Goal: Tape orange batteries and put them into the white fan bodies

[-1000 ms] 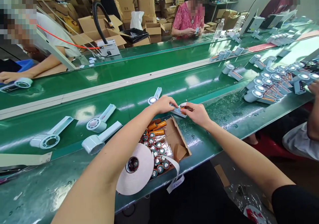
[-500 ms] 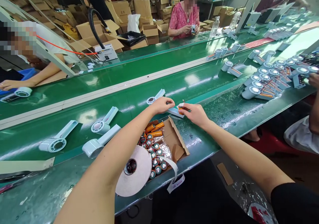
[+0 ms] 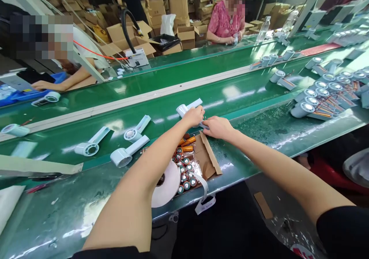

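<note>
My left hand is closed on a pale blue handheld fan housing, most of it hidden by my fingers. My right hand grips the same housing from the right, its fingertips at the handle. Whether a battery lies under my fingers cannot be made out. Just beyond my left hand, another fan housing lies on the green belt. Below my hands, an open cardboard box holds several orange batteries with wires. A roll of white tape leans at its left, partly behind my left forearm.
More fan housings lie to the left along the belt. At right, a cluster of housings with wired batteries covers the bench. Co-workers sit across the line, one in a pink top. A metal bar juts in at left.
Both hands have come closer together over the fan housing. The orange battery seen in my right hand is now out of sight. The view has shifted left.
</note>
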{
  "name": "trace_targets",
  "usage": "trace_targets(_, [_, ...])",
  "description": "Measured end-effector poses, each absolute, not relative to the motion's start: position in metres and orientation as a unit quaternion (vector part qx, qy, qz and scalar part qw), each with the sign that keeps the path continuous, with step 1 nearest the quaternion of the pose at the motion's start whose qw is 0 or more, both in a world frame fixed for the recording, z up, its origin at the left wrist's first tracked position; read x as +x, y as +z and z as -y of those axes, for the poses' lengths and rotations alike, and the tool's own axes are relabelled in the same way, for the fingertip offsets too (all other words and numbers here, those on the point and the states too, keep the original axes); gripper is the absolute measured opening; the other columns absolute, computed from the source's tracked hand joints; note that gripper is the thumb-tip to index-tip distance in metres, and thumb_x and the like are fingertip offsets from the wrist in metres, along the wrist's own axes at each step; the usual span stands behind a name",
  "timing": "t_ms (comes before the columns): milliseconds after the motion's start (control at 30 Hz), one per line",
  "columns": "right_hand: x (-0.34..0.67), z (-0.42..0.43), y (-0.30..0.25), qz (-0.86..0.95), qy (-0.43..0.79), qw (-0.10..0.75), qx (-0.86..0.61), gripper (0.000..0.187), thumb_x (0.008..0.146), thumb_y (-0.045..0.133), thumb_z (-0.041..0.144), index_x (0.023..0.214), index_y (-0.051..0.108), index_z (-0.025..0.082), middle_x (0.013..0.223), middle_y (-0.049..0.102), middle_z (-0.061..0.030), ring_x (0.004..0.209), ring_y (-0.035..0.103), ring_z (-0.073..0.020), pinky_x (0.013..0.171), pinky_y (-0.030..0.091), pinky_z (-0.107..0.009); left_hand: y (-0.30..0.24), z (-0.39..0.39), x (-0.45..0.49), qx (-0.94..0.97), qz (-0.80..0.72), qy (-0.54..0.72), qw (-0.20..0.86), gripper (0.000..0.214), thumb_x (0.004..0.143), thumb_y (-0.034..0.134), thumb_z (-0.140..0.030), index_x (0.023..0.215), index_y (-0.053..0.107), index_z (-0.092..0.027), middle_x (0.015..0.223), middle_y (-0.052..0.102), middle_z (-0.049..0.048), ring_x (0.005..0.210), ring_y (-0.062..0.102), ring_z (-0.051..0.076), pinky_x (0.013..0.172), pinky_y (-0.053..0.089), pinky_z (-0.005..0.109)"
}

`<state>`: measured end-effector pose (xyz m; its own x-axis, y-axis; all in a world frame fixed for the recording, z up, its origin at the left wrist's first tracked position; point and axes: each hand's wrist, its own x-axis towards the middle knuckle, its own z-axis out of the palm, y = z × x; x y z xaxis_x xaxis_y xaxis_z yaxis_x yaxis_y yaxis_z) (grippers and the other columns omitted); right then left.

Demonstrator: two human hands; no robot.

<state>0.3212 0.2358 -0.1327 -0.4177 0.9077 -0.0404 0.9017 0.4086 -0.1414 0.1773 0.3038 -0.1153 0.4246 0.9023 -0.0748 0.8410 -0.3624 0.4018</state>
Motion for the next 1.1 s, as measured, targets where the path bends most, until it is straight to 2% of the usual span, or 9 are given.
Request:
trace_targets(133, [0.342,-0.233,-0.136,0.851,0.095,0.028,-0.516,0.029,0.099,0.051,0.037,0.107,0.076,0.024,0.109,0.078,-0.0075,0.095,0.071,-0.0235,0.075,0.047,-0.029,-0.074,-0.248,0.141,0.843,-0.488,0.133,0.184,0.052,0.097,0.059,-0.034,0.144,0.049,-0.015,0.147,0.057,0.0148,0.134,0.054,0.023,0.112,0.041,0.036])
trace_targets(300, [0.401,-0.235,-0.154,0.784,0.15,0.179,-0.575,0.027,0.097,0.059,0.038,0.108,0.077,0.022,0.091,0.079,-0.008,0.08,0.069,-0.0223,0.073,0.045,-0.031,-0.047,-0.105,0.024,0.864,-0.446,0.154,0.174,0.033,0.095,0.063,-0.045,0.123,0.066,-0.028,0.128,0.069,0.0044,0.121,0.061,0.024,0.107,0.049,0.04])
trace_targets(367, [0.421,-0.25,-0.155,0.747,0.148,0.23,-0.606,0.026,0.096,0.061,0.037,0.106,0.077,0.02,0.09,0.077,-0.0105,0.082,0.069,-0.0249,0.075,0.046,-0.035,-0.059,-0.054,-0.013,0.874,-0.464,0.116,0.09,0.055,0.085,0.074,-0.051,0.132,0.062,-0.027,0.141,0.063,0.0084,0.134,0.051,0.033,0.112,0.045,0.051])
trace_targets(433, [0.429,-0.268,-0.148,0.718,0.128,0.262,-0.632,0.024,0.096,0.06,0.034,0.109,0.074,0.02,0.1,0.076,-0.0133,0.097,0.068,-0.0306,0.084,0.048,-0.042,-0.075,-0.021,-0.031,0.872,-0.483,0.082,0.022,0.071,0.081,0.078,-0.051,0.142,0.054,-0.023,0.152,0.053,0.0134,0.141,0.042,0.04,0.11,0.046,0.057])
trace_targets(533, [0.408,-0.272,-0.129,0.672,0.092,0.332,-0.656,0.03,0.098,0.057,0.036,0.126,0.063,0.025,0.127,0.068,-0.0138,0.125,0.056,-0.037,0.101,0.043,-0.054,-0.092,0.005,-0.031,0.862,-0.501,0.075,-0.009,0.051,0.089,0.07,-0.033,0.136,0.056,-0.018,0.153,0.05,0.015,0.143,0.039,0.038,0.112,0.045,0.056])
trace_targets(633, [0.356,-0.222,-0.104,0.685,0.204,0.401,-0.572,0.039,0.099,0.057,0.047,0.134,0.056,0.03,0.134,0.065,-0.0097,0.112,0.062,-0.0303,0.095,0.05,-0.049,-0.09,0.012,-0.022,0.849,-0.514,0.122,-0.03,0.04,0.091,0.069,-0.032,0.126,0.058,-0.016,0.143,0.056,0.0165,0.141,0.04,0.036,0.114,0.043,0.052])
trace_targets(800, [0.284,-0.096,-0.067,0.771,0.512,0.191,-0.327,0.048,0.09,0.074,0.05,0.126,0.065,0.021,0.097,0.077,-0.0042,0.066,0.065,-0.0155,0.061,0.048,-0.028,-0.082,0.013,-0.02,0.827,-0.495,0.236,-0.123,0.042,0.086,0.071,-0.023,0.126,0.06,-0.018,0.116,0.068,0.0127,0.14,0.042,0.038,0.117,0.036,0.056])
trace_targets(933, [0.272,-0.05,-0.068,0.814,0.526,0.099,-0.225,0.034,0.101,0.061,0.041,0.079,0.073,0.018,0.072,0.075,-0.0016,0.062,0.066,-0.0128,0.057,0.041,-0.024,-0.091,0.002,-0.032,0.774,-0.522,0.329,-0.143,0.047,0.075,0.084,-0.023,0.118,0.065,-0.022,0.116,0.069,0.0099,0.144,0.042,0.039,0.12,0.036,0.057])
trace_targets(1100, [0.281,-0.04,-0.078,0.927,0.348,-0.036,-0.137,0.026,0.097,0.066,0.043,0.087,0.076,0.022,0.072,0.075,-0.0013,0.058,0.065,-0.017,0.053,0.032,-0.029,-0.09,-0.011,-0.049,0.484,-0.677,0.554,0.009,0.068,0.069,0.089,-0.035,0.13,0.065,-0.018,0.139,0.059,0.0122,0.124,0.063,0.032,0.109,0.054,0.049])
